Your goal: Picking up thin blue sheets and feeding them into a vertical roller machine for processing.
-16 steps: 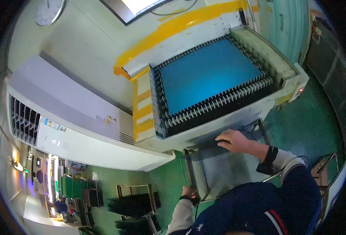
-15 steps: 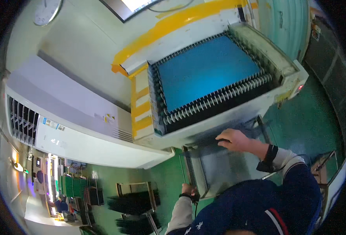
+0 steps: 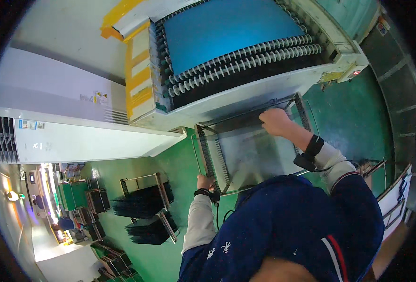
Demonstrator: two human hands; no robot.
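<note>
In front of me stands a metal rack (image 3: 207, 155) with toothed sides and thin wire rails. Inside it lies a greyish, shiny flat panel (image 3: 252, 152). My left hand (image 3: 205, 182) is closed on the near left corner of the rack's frame. Over the rack's far part is my right hand (image 3: 277, 122), its fingers curled together near the panel's far edge; what they hold, if anything, I cannot make out. Beyond the rack, a large blue panel (image 3: 231, 35) lies flat on the spiked rollers (image 3: 245, 66) of a white conveyor machine (image 3: 245, 101).
A white air conditioner (image 3: 76, 136) stands left of the machine. Racks with dark panels (image 3: 144, 199) sit on the green floor (image 3: 189, 164) to the left. At the right are a dark partition (image 3: 398, 94) and another frame (image 3: 396, 202). A person (image 3: 66, 222) is far off at left.
The view has tilted down and closer, so the rack shows more fully and the machine sits higher. My right hand stays curled over the rack, while my left keeps its hold.
</note>
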